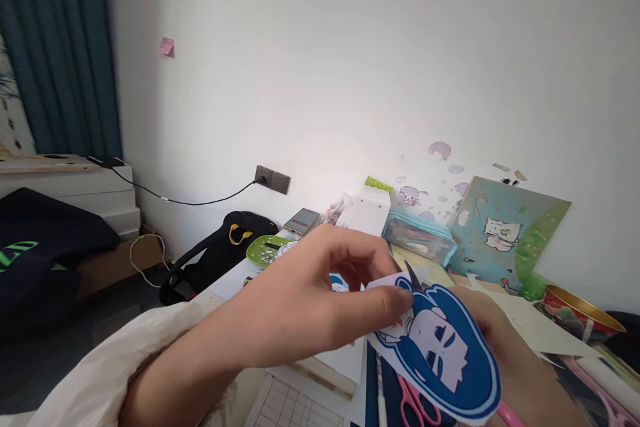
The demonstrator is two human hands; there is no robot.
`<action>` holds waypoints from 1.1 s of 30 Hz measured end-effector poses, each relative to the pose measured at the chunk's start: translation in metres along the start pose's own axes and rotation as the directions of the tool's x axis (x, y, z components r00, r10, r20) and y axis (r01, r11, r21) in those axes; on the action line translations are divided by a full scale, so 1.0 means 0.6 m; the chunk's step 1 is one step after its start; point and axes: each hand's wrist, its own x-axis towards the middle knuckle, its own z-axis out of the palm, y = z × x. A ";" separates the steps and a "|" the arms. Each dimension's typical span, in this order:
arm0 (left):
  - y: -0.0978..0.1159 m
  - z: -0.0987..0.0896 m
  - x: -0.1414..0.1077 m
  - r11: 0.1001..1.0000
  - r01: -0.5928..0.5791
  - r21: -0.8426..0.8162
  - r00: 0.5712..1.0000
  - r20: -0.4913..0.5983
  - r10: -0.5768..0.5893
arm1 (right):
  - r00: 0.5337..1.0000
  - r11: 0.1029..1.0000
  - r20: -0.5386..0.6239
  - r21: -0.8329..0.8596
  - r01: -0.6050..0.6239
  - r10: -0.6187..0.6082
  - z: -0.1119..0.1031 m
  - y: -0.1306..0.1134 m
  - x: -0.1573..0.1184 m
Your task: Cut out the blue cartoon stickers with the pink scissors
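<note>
A: Where do we have the cutout (450, 347), and what holds it?

B: In the air over the tabletop (250, 380), well in from its left edge and well short of its far edge. Our left grip (325, 300) pinches 1 side of it, thumb on the printed face; the cutout hides some of what lies behind.

A: And our right grip (510, 340)?

B: Behind the cutout, clasping scissors (413, 275), as we read it: 1 dark blade tip shows above and a bit of pink handle below. We can't see how the fingers sit.

A: How should we expect the cutout to handle?

B: Very light, we'd judge. It looks like paper or thin card: stiff enough to stay flat, yet easy to bend or crease. It shouldn't slip much, but narrow bits of its border could tear.

A: So where do we take hold?

B: On the broad blue hair or the pale margin, thumb on 1 face and fingertips on the other, pressing gently and staying clear of the blade.
</note>
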 end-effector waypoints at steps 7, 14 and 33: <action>0.011 -0.004 0.005 0.997 0.083 -0.004 0.996 0.016 -0.083 | 0.989 0.986 -0.013 0.079 -0.147 0.148 -0.008 -0.062 0.044; 0.008 -0.001 0.002 0.999 0.014 0.040 1.000 0.006 -0.015 | 0.976 0.973 0.125 0.126 -0.194 0.179 -0.010 -0.087 0.061; 0.018 -0.004 0.003 0.994 0.097 0.055 0.995 0.020 -0.099 | 0.968 0.978 0.192 0.102 -0.182 0.160 -0.026 -0.038 0.047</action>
